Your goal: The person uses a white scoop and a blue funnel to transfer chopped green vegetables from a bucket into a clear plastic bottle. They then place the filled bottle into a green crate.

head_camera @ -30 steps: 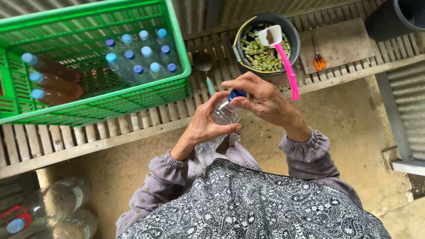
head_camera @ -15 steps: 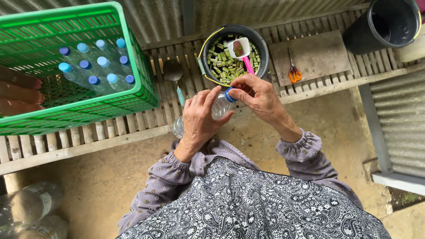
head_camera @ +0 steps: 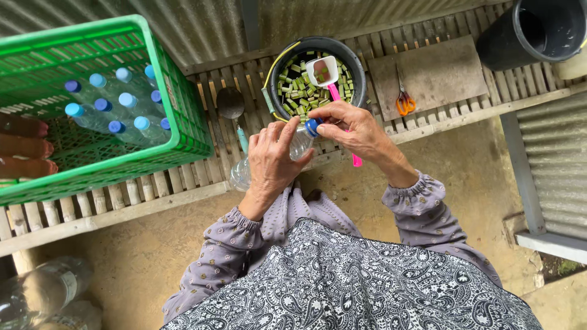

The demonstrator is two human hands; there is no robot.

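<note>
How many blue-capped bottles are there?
9: eight clustered in the green crate's right corner, and one bottle held by the left hand while the right hand grips its cap. More may be hidden.

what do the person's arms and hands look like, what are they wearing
Both hands, left hand and right hand, are bare: no gloves, and no rings or watch visible. Each arm wears a long grey-lilac sleeve with a small dotted print, gathered into a frilled cuff at the wrist.

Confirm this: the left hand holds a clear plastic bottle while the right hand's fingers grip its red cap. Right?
Not quite. In the head view the cap is blue, not red. The left hand does hold the clear plastic bottle, and the right hand grips the cap.
</note>
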